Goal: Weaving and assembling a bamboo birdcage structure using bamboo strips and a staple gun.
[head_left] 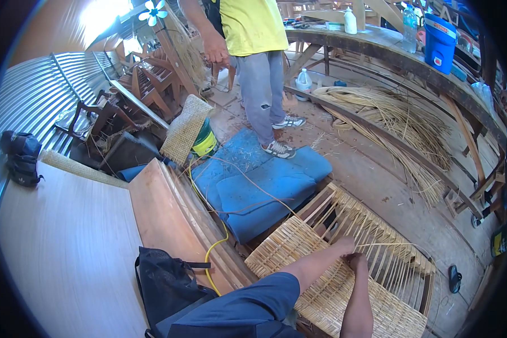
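Note:
A wooden frame carries a half-woven rattan panel (343, 287), its near part tightly woven. Across its far part run loose parallel strands (386, 256) with gaps between them. My left hand (345, 245) is closed over the edge of the weave, and a thin pale rattan strand (380, 244) runs out from it to the right. Just below it, my right hand (355, 261) is closed against the panel with fingers curled under. What it holds, if anything, is hidden. Another long strand (265, 191) trails from the panel's far left corner over the blue cushion.
A blue cushion (265, 186) lies beyond the panel, with another person (259, 73) standing at it. Rattan bundles (388, 115) lie under a long bench (377, 48). Left are a black bag (166, 281), boards (169, 208) and a green bucket (205, 141). A sandal (454, 279) lies right.

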### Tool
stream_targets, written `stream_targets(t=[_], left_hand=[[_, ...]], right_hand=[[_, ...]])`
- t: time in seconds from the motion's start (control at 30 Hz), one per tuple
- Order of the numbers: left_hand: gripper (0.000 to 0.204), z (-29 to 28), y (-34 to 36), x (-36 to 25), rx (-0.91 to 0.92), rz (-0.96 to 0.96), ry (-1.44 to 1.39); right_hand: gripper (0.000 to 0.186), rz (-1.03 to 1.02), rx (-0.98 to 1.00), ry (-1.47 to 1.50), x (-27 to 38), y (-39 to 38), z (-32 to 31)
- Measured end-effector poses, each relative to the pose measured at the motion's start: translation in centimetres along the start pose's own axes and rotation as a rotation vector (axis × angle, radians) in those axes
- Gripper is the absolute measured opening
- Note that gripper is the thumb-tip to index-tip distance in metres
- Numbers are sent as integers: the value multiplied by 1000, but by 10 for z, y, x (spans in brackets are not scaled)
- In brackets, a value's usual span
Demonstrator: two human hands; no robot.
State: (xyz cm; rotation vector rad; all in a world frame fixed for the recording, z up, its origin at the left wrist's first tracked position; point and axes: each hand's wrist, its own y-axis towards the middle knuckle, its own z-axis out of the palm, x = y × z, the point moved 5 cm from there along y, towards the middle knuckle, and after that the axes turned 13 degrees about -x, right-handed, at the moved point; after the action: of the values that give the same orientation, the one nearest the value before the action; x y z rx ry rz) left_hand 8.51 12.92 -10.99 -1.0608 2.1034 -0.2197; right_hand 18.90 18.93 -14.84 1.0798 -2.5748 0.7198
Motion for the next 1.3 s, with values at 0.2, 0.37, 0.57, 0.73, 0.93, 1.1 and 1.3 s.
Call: stream_targets(t=[0.2,0.37,0.57,0.73,0.93,1.1,1.3], left_hand=[[26,17,-20,8,-401,290,76],[14,-2,-39,30,-954,18,-552],[18,16,-64,25,-16,-570,-1498],[22,14,-74,19,100,-542,-1607],[32,12,-90,11,-257,253,-769],[27,5,-80,31,344,-309,-1873],[37,-85,-101,33,68,-89,-1386]], right_hand=[[48,122,24,-78,-14,24,11],[38,-3,139,-65,5,6,-10],[33,-219,-8,-115,16,-7,-65],[31,346,-1,263,-10,24,-49],[19,250,89,137,49,14,-54],[14,-111,-431,572,105,-81,-136],[40,-59,-1,497,100,-151,-85]])
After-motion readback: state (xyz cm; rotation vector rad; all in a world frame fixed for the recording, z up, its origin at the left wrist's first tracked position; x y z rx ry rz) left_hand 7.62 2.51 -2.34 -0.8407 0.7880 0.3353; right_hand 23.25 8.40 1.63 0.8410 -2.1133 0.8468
